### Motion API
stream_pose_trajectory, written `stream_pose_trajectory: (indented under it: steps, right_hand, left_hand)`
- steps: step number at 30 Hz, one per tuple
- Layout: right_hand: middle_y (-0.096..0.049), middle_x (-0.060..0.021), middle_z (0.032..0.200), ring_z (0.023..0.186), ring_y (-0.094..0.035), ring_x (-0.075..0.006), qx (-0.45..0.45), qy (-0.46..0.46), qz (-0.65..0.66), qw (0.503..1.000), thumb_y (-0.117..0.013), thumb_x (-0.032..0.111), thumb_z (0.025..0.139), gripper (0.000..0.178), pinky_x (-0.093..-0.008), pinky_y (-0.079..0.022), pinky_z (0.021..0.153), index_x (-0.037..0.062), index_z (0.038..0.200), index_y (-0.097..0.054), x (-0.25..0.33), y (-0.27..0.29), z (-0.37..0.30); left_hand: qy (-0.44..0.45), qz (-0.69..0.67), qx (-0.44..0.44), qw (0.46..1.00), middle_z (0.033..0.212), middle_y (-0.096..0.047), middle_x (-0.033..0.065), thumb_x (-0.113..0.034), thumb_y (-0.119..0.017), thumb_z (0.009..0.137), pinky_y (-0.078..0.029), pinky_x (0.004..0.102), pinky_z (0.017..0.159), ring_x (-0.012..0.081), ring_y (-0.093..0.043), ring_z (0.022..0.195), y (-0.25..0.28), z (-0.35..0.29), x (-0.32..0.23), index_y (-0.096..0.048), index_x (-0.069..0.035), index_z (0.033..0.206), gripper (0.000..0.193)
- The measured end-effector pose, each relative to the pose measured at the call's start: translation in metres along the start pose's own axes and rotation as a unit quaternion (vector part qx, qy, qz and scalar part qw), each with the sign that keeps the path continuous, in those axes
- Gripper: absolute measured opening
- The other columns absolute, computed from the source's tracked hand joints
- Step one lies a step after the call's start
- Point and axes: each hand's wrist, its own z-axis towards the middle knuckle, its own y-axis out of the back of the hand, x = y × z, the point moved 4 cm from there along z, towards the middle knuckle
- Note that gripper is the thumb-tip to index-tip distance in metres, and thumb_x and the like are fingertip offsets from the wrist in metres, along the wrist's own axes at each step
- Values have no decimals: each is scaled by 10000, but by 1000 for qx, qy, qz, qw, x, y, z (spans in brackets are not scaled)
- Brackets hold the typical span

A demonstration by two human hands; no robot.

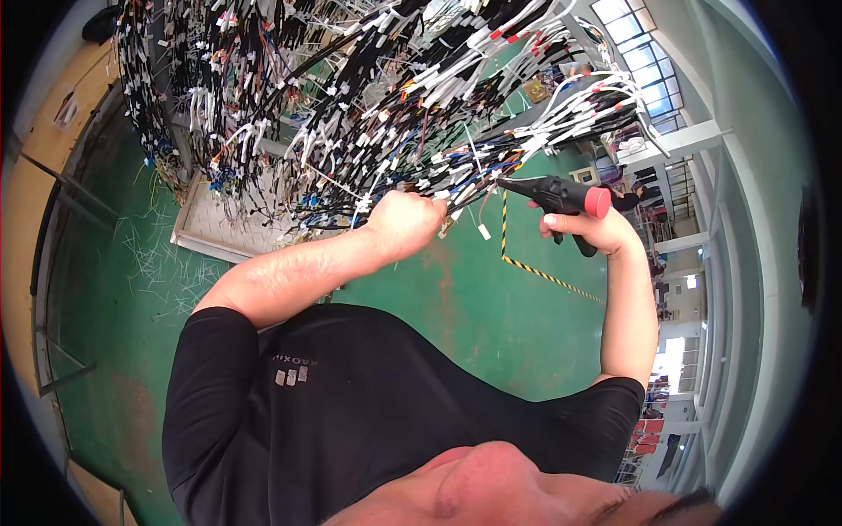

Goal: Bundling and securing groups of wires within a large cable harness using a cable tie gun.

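The green floor [438,298] lies beneath the assembly. Above it, the mass of wire harnesses [351,131] hangs in dense strands of black and white wire; the suspension appears to leave the leads accessible from the near side. The shallow tray [210,251] sits under the left part of this mass, apparently positioned to support the lower ends. The wire bundle [458,182] crosses in front of the person, between the two hands.

The left hand [406,225] is curled into a fist at the near edge of the wire bundle, fingertips hidden; this grip probably steadies the strands. The right hand [589,230] is wrapped around the handle of the black pistol-grip tool [557,193], red cap [598,202] outward. The nose points left and meets the bundle, an angle that seems to suit trigger access. The small white connector [483,232] dangles below.
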Motion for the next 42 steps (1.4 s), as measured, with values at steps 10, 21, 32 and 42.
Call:
stream_pose_trajectory:
  steps: [10,21,32,42]
  right_hand:
    - [-668,19,981,907,-609,-105,-90,31,16,995,-841,267,935,491,-305,-521,852,95,1368,-689,-57,-15,1]
    - [-681,-144,887,896,-694,-355,-262,186,-395,861,-691,98,807,150,-454,-545,833,38,945,-690,-73,-39,-4]
    - [-653,-91,1180,1135,-624,-215,-381,217,21,898,-822,136,894,468,-374,-505,1003,19,1289,-599,-171,-101,0]
    - [-690,-98,1169,1170,-675,-261,-234,234,407,851,-796,174,908,467,-450,-485,1091,26,1308,-604,-206,-143,12]
  left_hand:
    - [-36,8,-5,999,784,-749,96,-133,-647,843,-609,425,598,277,-766,736,13,-4,-4,-654,-60,903,95]
    - [11,-47,-41,998,663,-676,105,-333,-684,972,-564,485,591,338,-705,637,15,-2,-2,-629,-91,815,294]
    - [221,-735,290,572,831,-732,97,-296,-547,1123,-575,316,646,176,-691,690,-23,-1,4,-689,-7,1100,323]
    - [176,-689,228,665,891,-758,78,-221,-618,1086,-523,336,896,170,-683,871,-42,11,-8,-722,-14,892,302]
